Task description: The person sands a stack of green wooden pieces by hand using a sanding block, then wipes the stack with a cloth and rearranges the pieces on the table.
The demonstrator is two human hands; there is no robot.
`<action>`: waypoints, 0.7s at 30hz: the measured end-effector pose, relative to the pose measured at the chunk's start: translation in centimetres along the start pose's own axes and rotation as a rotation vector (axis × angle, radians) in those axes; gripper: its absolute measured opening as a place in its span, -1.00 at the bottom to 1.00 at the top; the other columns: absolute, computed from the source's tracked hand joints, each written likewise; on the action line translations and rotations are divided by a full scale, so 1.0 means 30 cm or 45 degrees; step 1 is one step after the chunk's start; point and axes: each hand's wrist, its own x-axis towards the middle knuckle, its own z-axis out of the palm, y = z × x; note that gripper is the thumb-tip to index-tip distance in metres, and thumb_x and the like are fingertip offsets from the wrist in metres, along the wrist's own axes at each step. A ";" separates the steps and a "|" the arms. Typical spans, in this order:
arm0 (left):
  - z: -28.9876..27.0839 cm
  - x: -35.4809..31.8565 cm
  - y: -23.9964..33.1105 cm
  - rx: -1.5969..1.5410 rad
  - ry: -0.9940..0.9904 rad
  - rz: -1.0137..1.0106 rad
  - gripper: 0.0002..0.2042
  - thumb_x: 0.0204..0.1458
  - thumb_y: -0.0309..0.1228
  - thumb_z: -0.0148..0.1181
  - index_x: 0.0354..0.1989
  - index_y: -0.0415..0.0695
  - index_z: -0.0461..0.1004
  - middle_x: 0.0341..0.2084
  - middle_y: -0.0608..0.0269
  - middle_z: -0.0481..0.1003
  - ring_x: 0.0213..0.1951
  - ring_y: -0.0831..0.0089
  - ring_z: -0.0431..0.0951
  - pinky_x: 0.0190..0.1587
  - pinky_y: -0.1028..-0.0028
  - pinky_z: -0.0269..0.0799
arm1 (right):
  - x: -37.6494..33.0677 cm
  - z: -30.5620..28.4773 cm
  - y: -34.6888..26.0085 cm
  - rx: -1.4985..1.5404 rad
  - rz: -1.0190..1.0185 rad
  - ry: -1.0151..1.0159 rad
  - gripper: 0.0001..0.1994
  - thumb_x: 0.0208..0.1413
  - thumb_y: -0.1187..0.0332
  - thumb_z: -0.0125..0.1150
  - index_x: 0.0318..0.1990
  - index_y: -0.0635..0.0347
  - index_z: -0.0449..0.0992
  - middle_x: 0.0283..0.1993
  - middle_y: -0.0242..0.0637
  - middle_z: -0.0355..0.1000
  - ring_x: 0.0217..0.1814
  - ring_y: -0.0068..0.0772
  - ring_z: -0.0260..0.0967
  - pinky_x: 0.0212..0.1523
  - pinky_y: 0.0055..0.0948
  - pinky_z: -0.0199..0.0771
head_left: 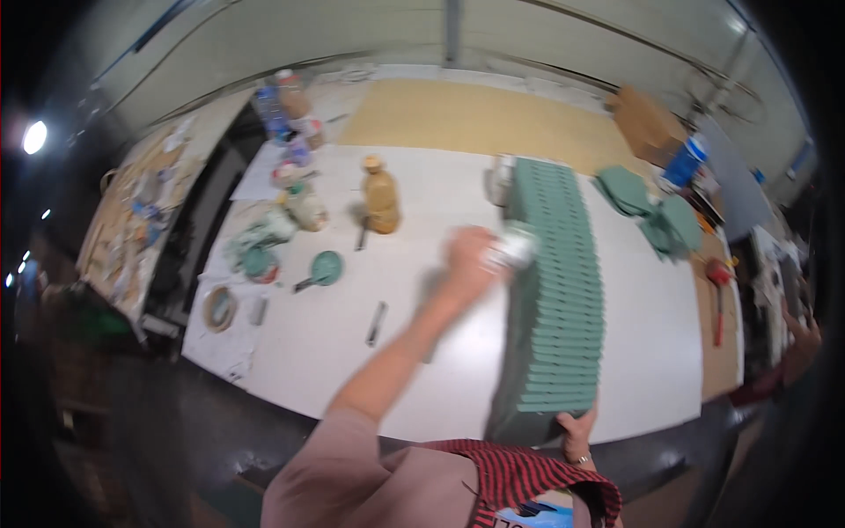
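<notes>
1. Nearest, the right hand (576,428), a pale band at its wrist, touches the near end of a long row of overlapping, flat sage-green pieces (559,290) with a dark grey-green left flank; whether its grip is pinching them I cannot tell.
2. That row runs lengthwise, near to far, over the white counter (651,352).
3. Left of it lie a slim dark tool (377,324) and, farther left, a tan roll of tape (220,309).
4. Midway along, the left hand's (473,255) grip pinches a blurred white object (515,247) at the row's left side; contact between object and row is unclear.
5. Farther off stand an amber plastic bottle (382,201), left, and loose green pieces (624,190), right.
6. Farthest: a brown cardboard box (649,125) beside a flat tan sheet (475,113).
</notes>
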 end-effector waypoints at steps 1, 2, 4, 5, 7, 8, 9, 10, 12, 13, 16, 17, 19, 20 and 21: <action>0.032 0.001 0.161 -0.270 0.160 0.212 -0.77 -0.32 -0.38 0.31 -0.44 -0.16 0.50 -0.34 0.04 0.54 -0.20 -0.01 0.50 -0.11 0.09 0.38 | -0.008 0.002 -0.013 0.038 -0.022 0.004 0.07 -0.28 0.16 0.60 0.39 0.38 0.08 0.25 -0.16 0.28 0.24 -0.27 0.27 0.31 -0.28 0.22; 0.068 -0.021 0.284 -0.473 0.083 0.299 -0.77 -0.30 -0.40 0.29 -0.39 -0.15 0.49 -0.34 0.04 0.52 -0.23 -0.01 0.49 -0.09 0.09 0.38 | -0.015 0.001 -0.026 0.078 -0.027 -0.012 0.09 -0.28 0.13 0.61 0.39 0.38 0.07 0.26 -0.15 0.27 0.24 -0.26 0.28 0.29 -0.25 0.25; 0.110 -0.075 0.494 -0.586 -0.518 0.386 -0.77 -0.23 -0.41 0.26 -0.35 -0.18 0.47 -0.23 0.05 0.49 -0.12 0.03 0.47 0.03 0.15 0.35 | -0.027 -0.031 -0.003 0.079 -0.040 0.001 0.09 -0.29 0.12 0.61 0.38 0.38 0.08 0.26 -0.15 0.27 0.25 -0.26 0.26 0.30 -0.29 0.22; 0.193 -0.155 0.504 -0.590 -0.681 0.448 -0.79 -0.23 -0.43 0.24 -0.36 -0.17 0.47 -0.27 0.08 0.47 -0.15 0.05 0.47 0.01 0.19 0.36 | -0.027 -0.039 0.003 0.073 -0.029 -0.005 0.09 -0.29 0.12 0.62 0.39 0.38 0.08 0.26 -0.15 0.27 0.26 -0.26 0.25 0.31 -0.30 0.21; 0.172 -0.203 0.466 -0.456 -0.785 0.647 -0.82 -0.21 -0.41 0.24 -0.39 -0.14 0.48 -0.32 0.13 0.46 -0.15 0.08 0.47 -0.03 0.20 0.39 | -0.032 -0.055 0.032 0.012 -0.031 0.007 0.08 -0.28 0.12 0.61 0.39 0.38 0.08 0.26 -0.15 0.27 0.27 -0.26 0.25 0.31 -0.30 0.19; 0.135 -0.213 0.426 -0.427 -0.767 0.600 -0.84 -0.20 -0.40 0.24 -0.40 -0.13 0.49 -0.35 0.13 0.48 -0.18 0.07 0.49 -0.06 0.19 0.41 | -0.035 -0.069 0.039 -0.059 -0.044 0.053 0.08 -0.27 0.13 0.60 0.39 0.38 0.08 0.26 -0.15 0.26 0.27 -0.26 0.24 0.32 -0.31 0.18; 0.077 -0.207 0.390 -0.400 -0.754 0.558 -0.85 -0.20 -0.39 0.24 -0.42 -0.11 0.49 -0.38 0.12 0.49 -0.21 0.07 0.50 -0.10 0.18 0.44 | -0.030 -0.057 0.026 -0.057 -0.037 0.044 0.08 -0.27 0.13 0.60 0.39 0.38 0.08 0.26 -0.15 0.26 0.27 -0.26 0.24 0.32 -0.31 0.18; 0.007 -0.190 0.358 -0.308 -0.800 0.400 -0.85 -0.20 -0.39 0.23 -0.42 -0.11 0.49 -0.40 0.10 0.50 -0.24 0.05 0.52 -0.14 0.15 0.45 | -0.027 -0.027 -0.002 -0.002 -0.059 0.030 0.06 -0.27 0.13 0.59 0.38 0.39 0.09 0.26 -0.16 0.27 0.27 -0.25 0.25 0.32 -0.29 0.18; -0.097 -0.135 0.306 -0.180 -0.772 0.211 -0.85 -0.21 -0.41 0.21 -0.42 -0.14 0.48 -0.43 0.03 0.53 -0.30 -0.02 0.54 -0.19 0.11 0.47 | -0.032 -0.005 -0.036 0.079 -0.073 0.027 0.01 -0.26 0.19 0.55 0.37 0.39 0.12 0.26 -0.16 0.27 0.27 -0.24 0.25 0.32 -0.26 0.19; -0.120 -0.102 0.290 -0.045 -0.711 0.186 -0.84 -0.20 -0.44 0.19 -0.38 -0.15 0.50 -0.40 0.03 0.53 -0.26 -0.02 0.55 -0.17 0.13 0.48 | -0.032 0.001 -0.047 0.072 -0.062 0.011 -0.03 -0.26 0.25 0.51 0.36 0.39 0.13 0.25 -0.15 0.29 0.26 -0.24 0.26 0.32 -0.26 0.19; -0.071 -0.101 0.458 -0.198 -0.444 0.239 -0.59 -0.20 -0.54 0.16 -0.07 -0.04 0.58 -0.12 0.10 0.57 -0.20 0.02 0.53 -0.12 0.14 0.47 | -0.023 0.036 -0.075 0.021 0.000 -0.034 -0.07 -0.23 0.35 0.48 0.36 0.37 0.12 0.22 -0.17 0.30 0.25 -0.29 0.26 0.29 -0.32 0.24; -0.031 -0.112 0.490 -0.190 -0.453 0.337 -0.52 -0.23 -0.55 0.17 -0.01 0.03 0.58 -0.07 0.17 0.57 -0.18 0.06 0.52 -0.10 0.16 0.46 | -0.008 0.078 -0.094 0.157 0.001 -0.044 -0.04 -0.25 0.35 0.52 0.36 0.35 0.11 0.21 -0.19 0.31 0.25 -0.30 0.28 0.29 -0.31 0.27; -0.003 -0.181 0.493 -0.148 -0.930 0.634 -0.45 -0.33 -0.56 0.20 -0.03 0.14 0.61 -0.03 0.32 0.58 -0.16 0.18 0.48 -0.06 0.24 0.43 | 0.038 0.072 -0.064 0.126 -0.044 -0.126 -0.02 -0.26 0.37 0.54 0.37 0.32 0.08 0.24 -0.17 0.29 0.27 -0.28 0.28 0.30 -0.30 0.28; -0.035 -0.194 0.479 -0.187 -1.013 0.622 -0.48 -0.36 -0.56 0.19 -0.10 0.14 0.65 -0.04 0.35 0.59 -0.17 0.22 0.47 -0.06 0.28 0.42 | 0.026 0.062 -0.087 0.086 0.024 -0.160 0.02 -0.25 0.37 0.55 0.40 0.33 0.04 0.28 -0.16 0.27 0.30 -0.29 0.26 0.32 -0.29 0.26; -0.081 -0.158 0.431 -0.215 -1.091 0.633 -0.51 -0.39 -0.57 0.19 -0.17 0.14 0.68 -0.06 0.38 0.59 -0.18 0.25 0.46 -0.06 0.31 0.41 | 0.015 0.054 -0.066 0.067 -0.092 -0.078 0.04 -0.25 0.37 0.56 0.41 0.35 0.01 0.30 -0.15 0.26 0.32 -0.29 0.25 0.33 -0.30 0.25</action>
